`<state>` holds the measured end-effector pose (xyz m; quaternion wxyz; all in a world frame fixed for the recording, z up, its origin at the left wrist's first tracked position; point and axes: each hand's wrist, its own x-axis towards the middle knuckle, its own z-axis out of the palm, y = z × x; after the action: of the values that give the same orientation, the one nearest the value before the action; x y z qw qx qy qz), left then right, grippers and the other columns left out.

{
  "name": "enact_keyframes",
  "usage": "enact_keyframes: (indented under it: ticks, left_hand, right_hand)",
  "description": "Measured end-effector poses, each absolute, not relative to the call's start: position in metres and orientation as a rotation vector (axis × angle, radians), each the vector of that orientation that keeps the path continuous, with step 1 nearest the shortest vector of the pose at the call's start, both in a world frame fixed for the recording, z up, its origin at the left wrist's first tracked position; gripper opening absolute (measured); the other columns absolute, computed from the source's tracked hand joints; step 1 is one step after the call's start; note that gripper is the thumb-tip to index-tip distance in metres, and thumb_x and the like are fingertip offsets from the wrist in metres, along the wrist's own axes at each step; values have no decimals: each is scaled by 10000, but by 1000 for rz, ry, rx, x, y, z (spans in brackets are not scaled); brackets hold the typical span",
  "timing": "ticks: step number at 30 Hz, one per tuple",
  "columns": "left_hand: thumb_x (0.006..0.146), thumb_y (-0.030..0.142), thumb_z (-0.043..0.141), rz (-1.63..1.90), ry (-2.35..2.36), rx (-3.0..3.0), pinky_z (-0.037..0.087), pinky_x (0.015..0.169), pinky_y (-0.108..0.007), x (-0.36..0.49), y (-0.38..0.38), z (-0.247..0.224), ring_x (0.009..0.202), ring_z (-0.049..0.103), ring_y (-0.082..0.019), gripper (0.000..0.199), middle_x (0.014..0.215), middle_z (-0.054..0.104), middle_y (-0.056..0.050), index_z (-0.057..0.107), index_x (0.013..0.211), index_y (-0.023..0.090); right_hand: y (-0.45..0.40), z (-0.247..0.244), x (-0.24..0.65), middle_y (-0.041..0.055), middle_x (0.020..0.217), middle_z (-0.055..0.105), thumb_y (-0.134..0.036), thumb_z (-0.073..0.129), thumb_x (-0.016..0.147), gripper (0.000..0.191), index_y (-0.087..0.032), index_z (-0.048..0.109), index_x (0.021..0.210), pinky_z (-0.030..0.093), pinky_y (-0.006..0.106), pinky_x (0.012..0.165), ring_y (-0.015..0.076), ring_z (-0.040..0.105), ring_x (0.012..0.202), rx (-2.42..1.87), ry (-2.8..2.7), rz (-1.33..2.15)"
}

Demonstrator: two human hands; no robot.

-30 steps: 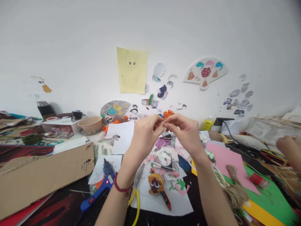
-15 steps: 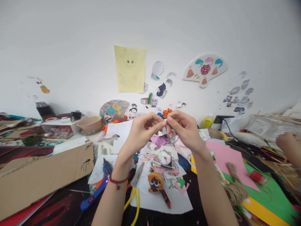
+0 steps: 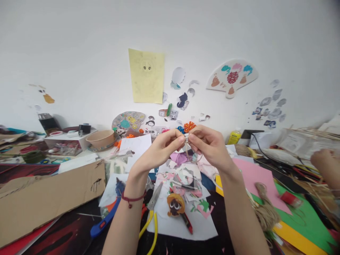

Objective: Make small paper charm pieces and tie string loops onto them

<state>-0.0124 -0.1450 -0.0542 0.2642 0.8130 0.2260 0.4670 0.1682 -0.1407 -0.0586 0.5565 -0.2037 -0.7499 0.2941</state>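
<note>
Raised over the middle of the table, my left hand (image 3: 167,147) and my right hand (image 3: 208,145) meet at the fingertips. Both pinch a small whitish piece (image 3: 186,136), too small to name; a thin pale strand hangs below it. Beneath them, cut paper scraps (image 3: 186,175) lie on a white sheet (image 3: 196,232). Open scissors (image 3: 154,202) with yellow handles rest beside my left forearm. A big-eyed cutout figure with an orange hat (image 3: 175,206) lies between my forearms, over a red and black stick. Left of my wrist is a blue glue gun (image 3: 107,219).
Cardboard (image 3: 53,198) covers the left side. Pink paper (image 3: 260,177), green paper (image 3: 305,216) and a twine bundle (image 3: 267,212) lie right. Another person's hand (image 3: 324,161) is at the far right. A bowl (image 3: 100,139) and a yellow bottle (image 3: 234,136) stand near the wall.
My fingertips have shifted slightly around the small whitish piece, and more of it shows between them. The view has tilted a little; the things on the table lie as before.
</note>
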Motion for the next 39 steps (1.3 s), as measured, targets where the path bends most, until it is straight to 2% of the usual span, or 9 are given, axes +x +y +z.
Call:
enact_keyframes:
  ticks: [6,10,13,19,24,29,34,39]
  left_hand:
    - [944,322,452,1240,613,2035,369,469,-233,-11,-147,-53,522,411,-87,313,600,473,19,432,654,206]
    - [913,308,531,1317,615,1954,403,499,-240,-10,-149,-51,559,480,-87,240,646,548,7,515,702,195]
    - [865,267,611,1385,641,1863,417,506,-232,-8,-149,-51,576,516,-85,172,660,573,6,556,726,182]
    - [782,196,700,1518,649,1666,453,519,-206,-3,-150,-51,602,569,-85,99,728,664,-25,653,857,150]
    - [808,226,679,1517,744,1735,496,617,-246,-4,-155,-50,717,633,-135,168,856,731,-71,719,949,146]
    - [866,155,580,1667,1032,1905,471,668,-288,5,-158,-55,710,617,-154,100,785,701,-44,675,835,158]
    - [966,235,437,1745,1350,1964,420,674,-314,22,-158,-62,734,590,-179,172,819,658,-58,550,852,173]
    - [974,243,419,1940,1292,2000,417,733,-319,30,-149,-66,810,606,-188,163,884,668,-75,535,883,172]
  right_hand:
    - [-145,-59,166,-38,621,535,-317,644,894,126,-209,628,829,365,226,468,80,451,522,-533,-1813,501]
    - [-148,-59,168,-28,664,566,-282,605,924,96,-219,612,852,408,249,554,94,501,580,-595,-1883,124]
    - [-149,-59,169,-24,671,590,-258,575,943,85,-222,607,873,407,255,559,96,498,566,-620,-1898,-171]
    - [-145,-63,168,17,786,687,-187,553,949,62,-211,611,951,440,250,601,113,592,631,-593,-1888,-466]
    - [-137,-66,167,39,785,682,-139,546,941,78,-177,605,976,457,253,645,137,619,692,-504,-1838,-759]
    - [-129,-73,164,48,732,624,-113,547,931,105,-139,589,1024,434,282,646,157,560,676,-497,-1853,-1010]
    - [-123,-81,157,27,679,589,-112,567,920,108,-146,589,1021,402,283,612,149,525,636,-487,-1756,-1022]
    - [-120,-85,146,-1,733,652,-134,584,922,81,-187,614,976,430,229,601,104,572,624,-498,-1609,-680]
